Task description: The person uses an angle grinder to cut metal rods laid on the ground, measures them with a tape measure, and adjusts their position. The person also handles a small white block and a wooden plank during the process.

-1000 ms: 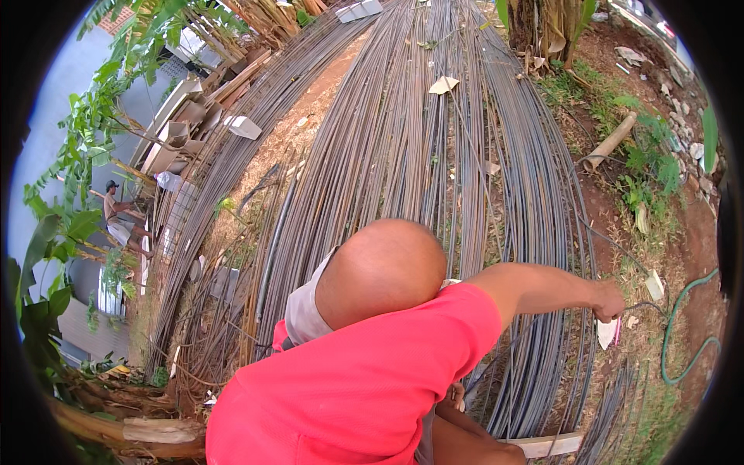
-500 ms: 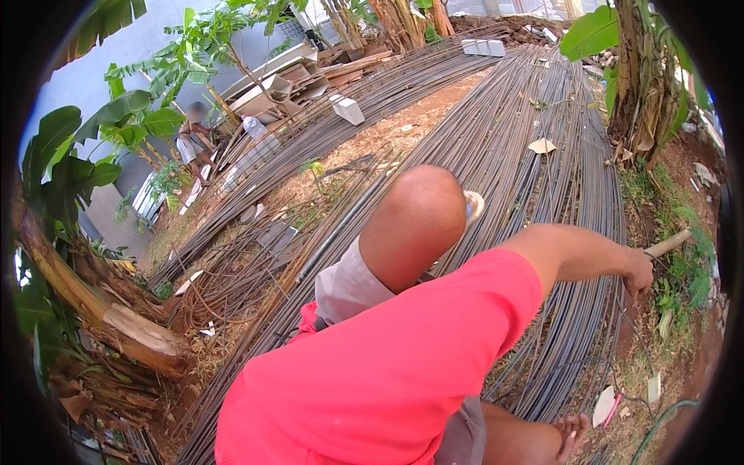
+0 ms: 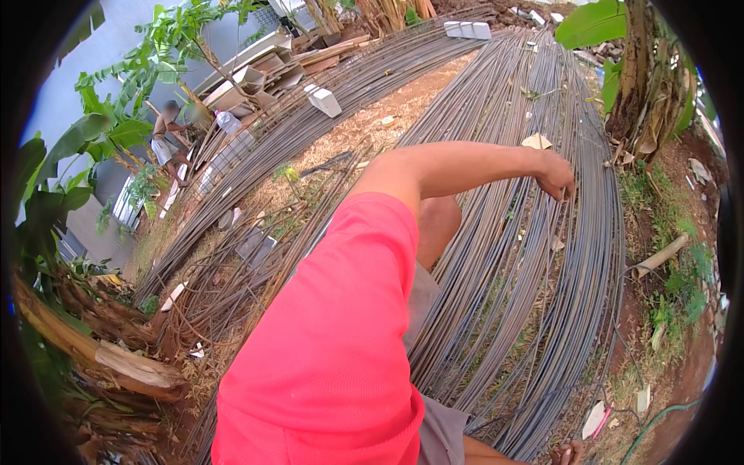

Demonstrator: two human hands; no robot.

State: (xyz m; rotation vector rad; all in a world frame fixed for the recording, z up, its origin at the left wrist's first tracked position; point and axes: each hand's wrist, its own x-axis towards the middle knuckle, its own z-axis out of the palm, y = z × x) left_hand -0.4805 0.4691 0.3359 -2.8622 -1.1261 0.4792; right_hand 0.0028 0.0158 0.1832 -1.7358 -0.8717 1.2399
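My left arm, in a pink-red sleeve, reaches across with the elbow bent. My left hand (image 3: pixel 555 175) is over a broad spread of long thin steel rods (image 3: pixel 496 256), its fingers bent downward and drawn together. Whatever they may hold is too small or hidden to name. Just behind this hand, a pale flat scrap (image 3: pixel 536 141) rests on the rods. At the lower edge, past my bent leg, fingers of what looks like my right hand (image 3: pixel 567 452) show in part, their grip cut off by the frame. My knee (image 3: pixel 439 232) is partly behind the left arm.
A short bamboo piece (image 3: pixel 659 257) lies right of the rods, and a green hose (image 3: pixel 659 428) curves below it. White blocks (image 3: pixel 323 101) rest on the rods farther back. Banana trunks (image 3: pixel 651 77) stand at both sides. Another person (image 3: pixel 167 139) is at the far left.
My left hand has moved left and away from me, from beside the bamboo piece to over the rods. The bamboo piece stays on the ground. My lower hand shows less now.
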